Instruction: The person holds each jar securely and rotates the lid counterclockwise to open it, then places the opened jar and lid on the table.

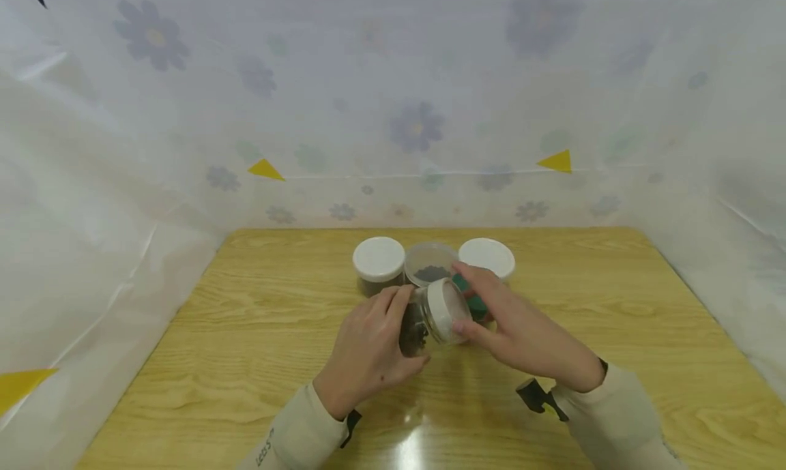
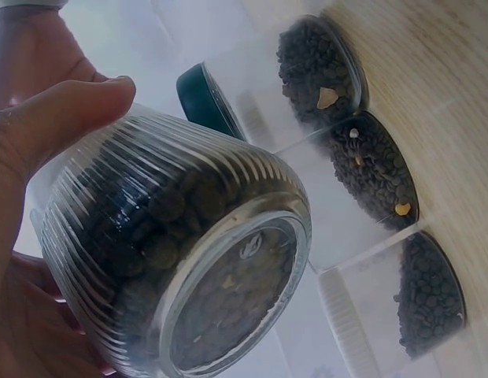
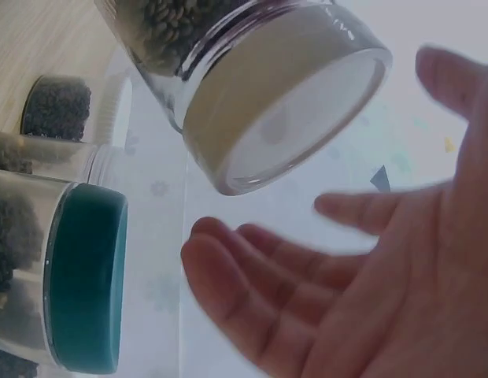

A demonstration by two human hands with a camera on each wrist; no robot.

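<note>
My left hand (image 1: pixel 368 340) grips a ribbed glass jar (image 2: pixel 173 220) by its side, with dark seed-like pieces inside. The jar is tilted, its base toward the left wrist camera and its pale lid (image 3: pixel 283 94) to the right. Beside that lid is my right hand (image 1: pixel 522 327), its fingers spread and slightly bent; the right wrist view shows a gap between them and the lid. Behind the right fingers stands a jar with a green lid (image 3: pixel 86 276), mostly hidden in the head view.
Farther back on the wooden table (image 1: pixel 258 333) stand a white-lidded jar (image 1: pixel 379 258), a clear-topped jar (image 1: pixel 430 255) and another white-lidded jar (image 1: pixel 487 255), close together. Dark pieces show inside the jars. Flower-printed sheeting (image 1: pixel 344 115) encloses the table's back and sides.
</note>
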